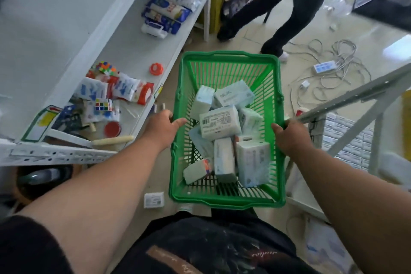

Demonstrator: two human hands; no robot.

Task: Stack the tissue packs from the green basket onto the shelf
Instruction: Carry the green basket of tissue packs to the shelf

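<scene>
A green plastic basket (226, 58) hangs in front of me over the floor, held by both rims. My left hand (163, 128) grips its left rim and my right hand (291, 135) grips its right rim. Inside lie several pale blue and white tissue packs (220, 121), jumbled at different angles. The white shelf (138, 51) runs along my left, with blue and white tissue packs (165, 14) at its far end.
Puzzle cubes (103, 104), packets and red lids (156, 69) clutter the near shelf. Another person's legs (289, 18) stand beyond the basket. A power strip (324, 66) and tangled cables lie on the floor at right. A metal frame (355, 100) stands beside my right hand.
</scene>
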